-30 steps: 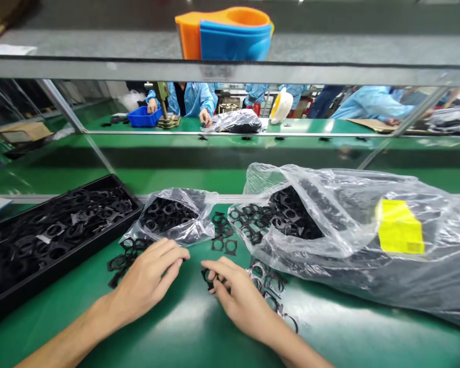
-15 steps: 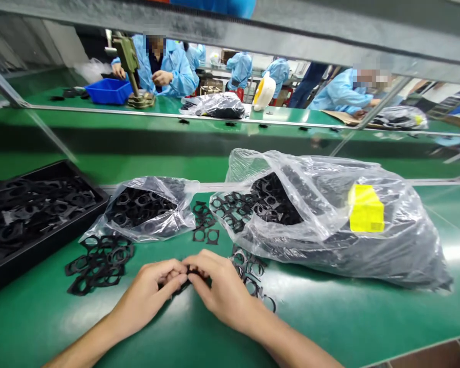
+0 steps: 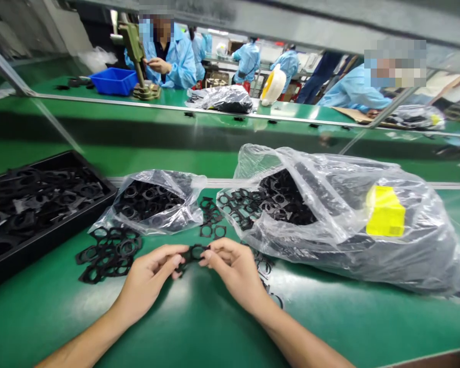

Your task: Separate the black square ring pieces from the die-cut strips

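Between my hands, just above the green table, is a black plastic ring piece (image 3: 197, 251) with a round opening. My left hand (image 3: 153, 276) pinches its left end, where another dark part shows under the fingers. With thumb and fingers, my right hand (image 3: 233, 271) grips the right end. Left of my hands lies a loose pile of similar black ring pieces (image 3: 111, 250). A few thinner black frames (image 3: 213, 231) lie beyond my fingers, and more black pieces (image 3: 264, 266) are partly hidden behind my right hand.
A black tray (image 3: 95, 204) full of dark parts stands at left. A small clear bag (image 3: 191, 217) of black pieces lies beyond the pile. A large clear bag (image 3: 329, 260) with a yellow label (image 3: 385, 212) fills the right. Co-workers (image 3: 184, 56) in blue coats are across the tables.
My hands have moved slightly apart, so the black ring piece between them now shows. The view has shifted a little, and the co-worker at back left has raised a hand.
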Action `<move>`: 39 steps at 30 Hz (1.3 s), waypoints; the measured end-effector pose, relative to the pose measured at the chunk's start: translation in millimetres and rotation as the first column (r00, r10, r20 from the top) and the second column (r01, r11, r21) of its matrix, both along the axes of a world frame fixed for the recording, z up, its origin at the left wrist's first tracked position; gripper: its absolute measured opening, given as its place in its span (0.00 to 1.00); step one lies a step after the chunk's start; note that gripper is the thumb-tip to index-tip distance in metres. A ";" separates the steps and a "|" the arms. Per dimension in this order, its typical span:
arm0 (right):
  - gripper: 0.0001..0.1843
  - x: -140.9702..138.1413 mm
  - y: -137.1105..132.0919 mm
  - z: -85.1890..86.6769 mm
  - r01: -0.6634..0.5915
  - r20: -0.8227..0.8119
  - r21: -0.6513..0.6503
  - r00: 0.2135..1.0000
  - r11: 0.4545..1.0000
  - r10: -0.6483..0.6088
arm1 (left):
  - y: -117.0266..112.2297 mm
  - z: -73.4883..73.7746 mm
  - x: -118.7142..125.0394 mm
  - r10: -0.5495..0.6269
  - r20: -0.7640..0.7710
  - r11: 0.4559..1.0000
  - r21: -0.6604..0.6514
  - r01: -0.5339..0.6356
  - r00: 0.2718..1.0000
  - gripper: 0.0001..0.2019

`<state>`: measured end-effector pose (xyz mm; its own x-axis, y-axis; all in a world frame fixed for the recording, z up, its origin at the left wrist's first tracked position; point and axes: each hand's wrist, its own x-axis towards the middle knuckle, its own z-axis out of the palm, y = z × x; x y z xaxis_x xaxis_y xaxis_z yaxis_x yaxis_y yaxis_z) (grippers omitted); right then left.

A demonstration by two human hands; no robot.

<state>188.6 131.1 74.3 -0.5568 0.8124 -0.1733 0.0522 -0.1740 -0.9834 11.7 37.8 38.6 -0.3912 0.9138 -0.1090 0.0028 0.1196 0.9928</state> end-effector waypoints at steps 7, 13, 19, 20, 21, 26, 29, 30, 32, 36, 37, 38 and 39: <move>0.17 -5.1 9.4 -1.9 0.046 0.050 0.024 0.998 0.999 -0.048 | 3.7 9.2 -5.3 0.090 -0.224 0.966 0.257 -0.030 0.970 0.07; 0.16 -8.6 4.7 -4.6 -0.081 0.013 0.005 0.997 0.997 0.081 | -2.8 14.1 -4.7 0.135 -0.537 0.922 0.375 0.093 0.832 0.06; 0.16 -10.2 2.6 0.0 -0.109 -0.045 -0.195 0.994 0.975 0.102 | -3.5 14.0 -6.1 0.164 -0.658 0.885 0.427 0.185 0.735 0.06; 0.17 -10.1 2.5 0.7 -0.112 -0.053 -0.212 0.993 0.971 0.103 | -3.7 13.8 -6.3 0.168 -0.672 0.886 0.424 0.188 0.722 0.07; 0.17 -10.1 2.4 1.3 -0.115 -0.061 -0.226 0.993 0.967 0.104 | -3.9 13.7 -6.5 0.169 -0.684 0.887 0.420 0.193 0.710 0.07; 0.17 -11.0 0.6 2.3 -0.129 -0.058 -0.256 0.991 0.958 0.117 | -5.2 13.1 -7.2 0.162 -0.735 0.883 0.406 0.236 0.658 0.07; 0.17 -12.2 -0.1 2.5 -0.133 -0.057 -0.257 0.991 0.957 0.122 | -5.3 12.5 -7.4 0.156 -0.760 0.880 0.397 0.260 0.631 0.07; 0.18 -12.5 -0.2 2.4 -0.134 -0.056 -0.257 0.991 0.957 0.124 | -5.1 12.4 -7.3 0.155 -0.765 0.879 0.396 0.266 0.625 0.07; 0.18 -12.5 -0.2 1.7 -0.140 -0.055 -0.255 0.990 0.957 0.130 | -4.6 12.7 -7.0 0.157 -0.775 0.876 0.396 0.276 0.612 0.06; 0.18 -11.1 0.0 -0.9 -0.143 -0.063 -0.270 0.989 0.952 0.130 | -3.1 15.4 -5.9 0.189 -0.777 0.863 0.423 0.276 0.600 0.05; 0.18 -10.6 -0.1 -1.5 -0.143 -0.067 -0.275 0.989 0.951 0.130 | -2.7 16.1 -5.7 0.198 -0.776 0.859 0.431 0.276 0.599 0.05; 0.18 -10.2 -0.3 -2.0 -0.147 -0.069 -0.277 0.989 0.950 0.133 | -2.5 16.7 -5.6 0.201 -0.776 0.857 0.435 0.276 0.598 0.05; 0.18 -10.0 -0.5 -2.3 -0.150 -0.071 -0.277 0.988 0.949 0.135 | -2.3 17.1 -5.5 0.201 -0.777 0.857 0.435 0.278 0.596 0.05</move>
<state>178.7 130.7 72.0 -0.6771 0.6467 -0.3512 0.0476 -0.4377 -0.8978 6.2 35.5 55.7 -0.0610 0.7559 0.6519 0.7828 -0.3689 0.5011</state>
